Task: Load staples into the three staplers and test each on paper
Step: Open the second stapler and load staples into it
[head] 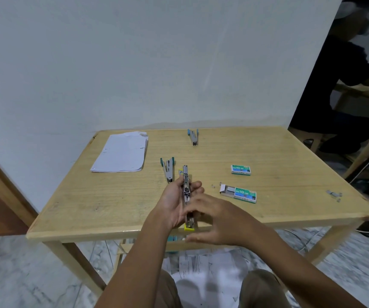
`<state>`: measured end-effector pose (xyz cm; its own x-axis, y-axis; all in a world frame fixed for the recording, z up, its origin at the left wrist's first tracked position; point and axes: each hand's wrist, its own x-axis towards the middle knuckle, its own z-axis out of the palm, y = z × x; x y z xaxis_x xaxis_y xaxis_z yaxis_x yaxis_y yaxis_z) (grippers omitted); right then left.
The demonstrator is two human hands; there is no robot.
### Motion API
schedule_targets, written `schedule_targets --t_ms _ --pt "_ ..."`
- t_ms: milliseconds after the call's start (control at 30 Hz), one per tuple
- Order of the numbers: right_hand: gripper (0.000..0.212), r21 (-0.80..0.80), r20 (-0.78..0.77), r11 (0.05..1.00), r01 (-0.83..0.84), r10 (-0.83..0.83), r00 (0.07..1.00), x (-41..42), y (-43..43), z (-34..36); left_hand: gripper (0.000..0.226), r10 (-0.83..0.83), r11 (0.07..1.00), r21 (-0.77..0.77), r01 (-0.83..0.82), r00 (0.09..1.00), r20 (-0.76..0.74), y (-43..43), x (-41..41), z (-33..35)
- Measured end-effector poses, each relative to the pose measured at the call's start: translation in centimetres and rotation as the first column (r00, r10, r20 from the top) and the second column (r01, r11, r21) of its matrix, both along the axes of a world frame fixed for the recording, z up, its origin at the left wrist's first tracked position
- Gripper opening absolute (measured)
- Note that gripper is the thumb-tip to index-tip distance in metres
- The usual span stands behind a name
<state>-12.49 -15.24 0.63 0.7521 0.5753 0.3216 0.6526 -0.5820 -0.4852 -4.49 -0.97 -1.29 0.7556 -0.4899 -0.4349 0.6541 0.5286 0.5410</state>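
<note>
My left hand (174, 203) grips an opened yellow stapler (187, 196) above the table's front edge, its metal magazine pointing away from me. My right hand (214, 218) rests against the stapler's near end, fingers spread; whether it pinches staples I cannot tell. Two teal staplers lie on the table: one (168, 168) just left of the held stapler, another (193, 136) near the far edge. An open staple box (239, 192) lies to the right, with a closed staple box (241, 170) behind it. A paper stack (121, 152) sits at the far left.
The wooden table (290, 156) stands against a pale wall. Loose staples (334, 194) lie near its right edge. Papers (201, 263) are scattered on the floor under the table. Another person sits at the right, seen at the frame's edge.
</note>
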Motion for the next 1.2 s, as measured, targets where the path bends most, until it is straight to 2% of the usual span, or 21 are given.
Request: schedule_targets --t_ms 67,133,233,267,367,433,500,567,600,700,800,1000,1200 --pt "0.033 0.068 0.058 0.998 -0.010 0.006 0.998 0.2 -0.3 0.0 0.046 0.019 0.999 -0.039 -0.020 1.000 -0.019 -0.1 -0.2 0.2" --pt "0.026 0.189 0.062 0.981 0.045 -0.057 0.996 0.3 -0.7 0.5 0.046 0.035 0.997 -0.066 -0.036 0.999 -0.012 -0.2 -0.6 0.6" --pt "0.024 0.413 0.062 0.896 0.163 -0.206 0.977 1.1 -1.3 1.5 0.037 0.008 0.991 -0.135 0.000 0.998 0.059 -0.3 -1.1 1.1" --pt "0.022 0.469 0.029 0.856 0.217 -0.261 0.965 1.6 -1.4 1.9 0.035 -0.022 0.993 -0.113 0.033 0.995 0.094 -0.2 -1.2 1.1" --pt "0.010 0.548 -0.211 0.718 0.430 -0.379 0.901 3.3 -1.5 2.7 0.028 -0.090 0.995 -0.029 0.098 0.974 0.206 -0.2 -1.7 1.5" --pt "0.013 0.549 -0.373 0.644 0.533 -0.382 0.846 4.1 -1.3 2.8 0.024 -0.123 0.991 -0.025 0.134 0.957 0.261 -0.2 -1.9 1.7" --pt "0.033 0.533 -0.546 0.600 0.597 -0.296 0.784 4.7 -1.1 2.6 0.025 -0.136 0.988 -0.029 0.150 0.950 0.282 -0.1 -1.8 1.5" --pt "0.054 0.530 -0.690 0.582 0.617 -0.127 0.713 5.1 -0.9 2.3 0.026 -0.146 0.985 -0.042 0.165 0.944 0.295 -0.1 -1.6 1.2" --pt "0.056 0.553 -0.727 0.563 0.614 -0.034 0.686 5.2 -0.8 2.1 0.027 -0.156 0.982 -0.052 0.180 0.940 0.305 -0.1 -1.6 1.2" --pt "0.042 0.628 -0.733 0.478 0.614 0.100 0.673 5.2 -0.5 2.0 0.031 -0.178 0.973 -0.081 0.215 0.930 0.322 -0.1 -1.7 1.4" --pt "0.044 0.635 -0.718 0.464 0.618 0.057 0.694 5.4 -0.2 2.0 0.038 -0.187 0.971 -0.076 0.225 0.923 0.337 -0.2 -1.6 1.3" --pt "0.054 0.641 -0.718 0.402 0.654 0.011 0.696 5.2 0.7 2.2 0.038 -0.198 0.970 -0.064 0.234 0.916 0.349 -0.3 -1.5 1.1" --pt "0.040 0.631 -0.727 0.357 0.689 -0.037 0.686 4.6 1.4 2.4 0.039 -0.196 0.971 -0.066 0.231 0.921 0.337 -0.3 -1.6 1.2"
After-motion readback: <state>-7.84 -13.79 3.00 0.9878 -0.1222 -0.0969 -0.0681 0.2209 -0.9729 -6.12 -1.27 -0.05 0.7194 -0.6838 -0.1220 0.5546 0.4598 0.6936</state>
